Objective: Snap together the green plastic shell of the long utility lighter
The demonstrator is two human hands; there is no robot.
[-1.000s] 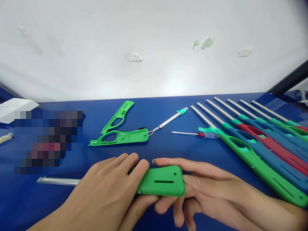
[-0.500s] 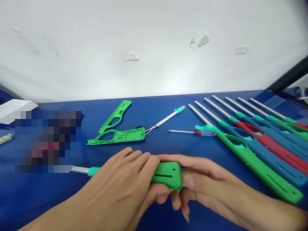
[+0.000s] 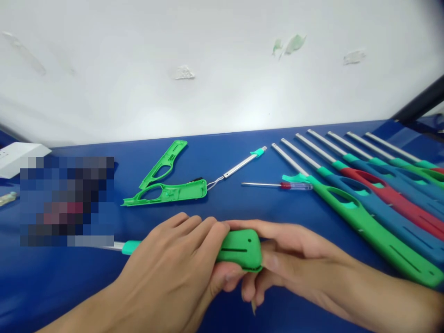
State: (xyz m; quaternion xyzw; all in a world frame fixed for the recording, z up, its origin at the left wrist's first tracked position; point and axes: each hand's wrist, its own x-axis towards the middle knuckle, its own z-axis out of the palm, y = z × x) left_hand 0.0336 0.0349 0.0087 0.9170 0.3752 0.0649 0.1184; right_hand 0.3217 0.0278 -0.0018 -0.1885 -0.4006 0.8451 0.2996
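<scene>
A long-necked green gas lighter (image 3: 239,249) lies crosswise in both my hands, its teal collar (image 3: 131,247) and metal tube pointing left. My left hand (image 3: 176,259) wraps over the middle of the handle, hiding it, with the thumb underneath. At the handle's right end, the fingers and thumb of my right hand (image 3: 287,259) are closed on the butt. A dark seam runs along the lower edge of that end. Beyond my hands lie two opened green handle shells (image 3: 189,191) (image 3: 164,164) and a wired metal tube (image 3: 241,165).
A screwdriver (image 3: 294,186) with a clear and red handle lies right of centre. Several green, blue and red lighters (image 3: 367,226) lie in a slanted row on the right. A white box (image 3: 24,159) and a blurred-out patch (image 3: 65,203) are at left. A white wall (image 3: 222,106) stands behind.
The handle's butt has turned slightly, and a dark seam now shows along its lower edge. My right fingertips beneath it have shifted a little left. The camera view has moved slightly.
</scene>
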